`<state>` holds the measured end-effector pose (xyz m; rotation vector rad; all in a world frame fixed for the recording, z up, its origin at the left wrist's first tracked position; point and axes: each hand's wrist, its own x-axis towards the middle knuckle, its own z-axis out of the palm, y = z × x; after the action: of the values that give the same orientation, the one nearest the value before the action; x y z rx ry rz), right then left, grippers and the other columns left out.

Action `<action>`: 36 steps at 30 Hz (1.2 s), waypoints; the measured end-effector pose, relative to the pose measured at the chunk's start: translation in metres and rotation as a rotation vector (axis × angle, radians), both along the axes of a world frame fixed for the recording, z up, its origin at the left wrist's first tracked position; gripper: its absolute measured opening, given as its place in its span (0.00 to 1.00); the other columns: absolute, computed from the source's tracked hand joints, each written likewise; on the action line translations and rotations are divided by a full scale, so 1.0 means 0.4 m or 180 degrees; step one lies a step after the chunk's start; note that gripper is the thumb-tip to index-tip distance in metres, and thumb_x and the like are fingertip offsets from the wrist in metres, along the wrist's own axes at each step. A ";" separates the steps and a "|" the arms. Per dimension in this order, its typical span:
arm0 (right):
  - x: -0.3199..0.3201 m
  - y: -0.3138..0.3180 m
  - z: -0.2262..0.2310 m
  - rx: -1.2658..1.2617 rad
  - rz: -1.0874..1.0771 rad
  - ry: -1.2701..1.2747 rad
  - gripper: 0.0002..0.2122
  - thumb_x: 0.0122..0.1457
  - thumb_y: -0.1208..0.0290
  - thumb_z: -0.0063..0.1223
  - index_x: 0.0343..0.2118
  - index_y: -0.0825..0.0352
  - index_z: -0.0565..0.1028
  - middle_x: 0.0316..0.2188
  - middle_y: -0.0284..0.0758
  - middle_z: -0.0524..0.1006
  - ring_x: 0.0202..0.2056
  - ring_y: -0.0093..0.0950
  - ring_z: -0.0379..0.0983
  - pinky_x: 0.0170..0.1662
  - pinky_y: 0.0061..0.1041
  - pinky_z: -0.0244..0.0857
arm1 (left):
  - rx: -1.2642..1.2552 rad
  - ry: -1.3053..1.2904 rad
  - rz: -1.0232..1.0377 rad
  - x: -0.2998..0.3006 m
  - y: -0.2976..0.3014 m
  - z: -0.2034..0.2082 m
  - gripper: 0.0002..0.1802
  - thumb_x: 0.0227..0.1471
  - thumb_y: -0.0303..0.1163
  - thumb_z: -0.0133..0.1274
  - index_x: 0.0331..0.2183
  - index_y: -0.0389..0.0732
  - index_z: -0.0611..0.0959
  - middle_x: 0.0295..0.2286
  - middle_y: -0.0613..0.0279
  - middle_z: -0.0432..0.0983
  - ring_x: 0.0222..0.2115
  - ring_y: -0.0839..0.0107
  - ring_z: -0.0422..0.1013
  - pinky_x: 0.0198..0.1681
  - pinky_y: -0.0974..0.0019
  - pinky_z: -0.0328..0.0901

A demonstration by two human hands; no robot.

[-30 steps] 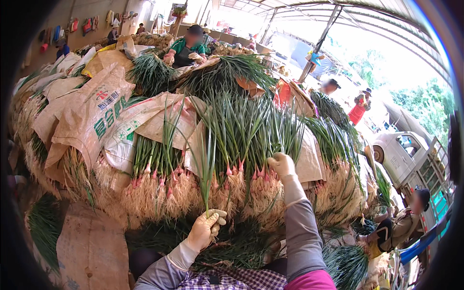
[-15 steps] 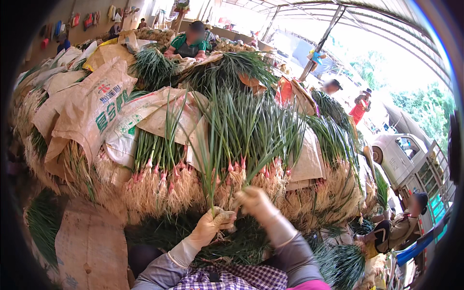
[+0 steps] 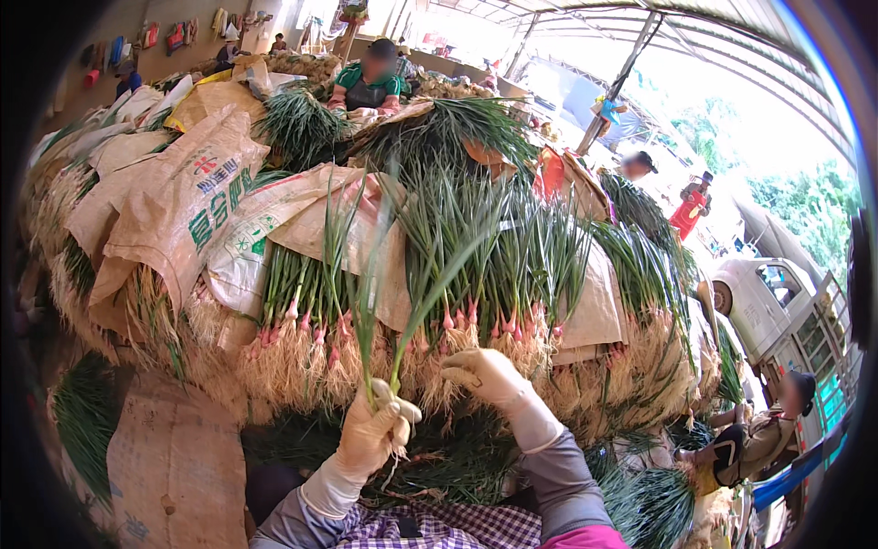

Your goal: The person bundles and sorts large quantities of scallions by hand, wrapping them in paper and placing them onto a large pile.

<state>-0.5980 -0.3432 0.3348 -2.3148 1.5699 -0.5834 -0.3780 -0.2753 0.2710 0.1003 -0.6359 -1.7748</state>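
My left hand, in a pale glove, is closed around the lower ends of a few green garlic stalks. Their long leaves stand up and fan apart, and thin roots hang below my fingers. My right hand, gloved too, is to the right and slightly higher, apart from the held stalks. Its fingers are bent together toward the left; whatever they may pinch is too small to make out. Just beyond both hands, green garlic with pink bulbs and shaggy pale roots lies in a thick row on a heap.
Woven sacks cover the heap's left part. Loose green leaves lie below my hands, beside another sack. A person in green works across the heap; another person sits at the right, near a white truck.
My right hand has come away from the stalks' leaves and is farther from my left hand. The left hand has shifted left, still holding the stalks, whose leaves now spread apart.
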 end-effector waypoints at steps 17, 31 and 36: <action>-0.234 -0.183 0.275 -0.1023 -0.2534 -0.0454 0.09 0.55 0.71 0.51 0.35 0.70 0.78 0.23 0.40 0.78 0.21 0.20 0.73 0.21 0.21 0.65 | 0.0822 -0.0923 -0.0190 -0.021 -0.047 -0.063 0.14 0.62 0.32 0.37 0.43 0.37 0.74 0.26 0.58 0.77 0.15 0.82 0.62 0.14 0.79 0.55; 0.162 0.142 -0.175 0.1955 -0.0628 -0.3500 0.10 0.56 0.74 0.54 0.35 0.76 0.72 0.23 0.36 0.76 0.18 0.22 0.72 0.21 0.19 0.66 | 0.0376 -0.1550 0.0113 -0.036 -0.021 -0.154 0.04 0.55 0.24 0.49 0.32 0.39 0.70 0.23 0.63 0.72 0.22 0.76 0.70 0.26 0.74 0.66; 0.164 0.110 -0.187 0.1943 -0.0756 -0.3853 0.10 0.55 0.76 0.54 0.39 0.72 0.72 0.29 0.32 0.75 0.27 0.18 0.70 0.29 0.15 0.63 | 0.0690 -0.1639 0.0004 -0.016 -0.009 -0.120 0.06 0.55 0.24 0.49 0.28 0.40 0.69 0.19 0.64 0.71 0.18 0.77 0.69 0.20 0.78 0.62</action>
<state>-0.5322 -0.2992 0.2599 -0.9371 1.1183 -1.0736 -0.3846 -0.2788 0.2229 0.7231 -0.8011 -1.8209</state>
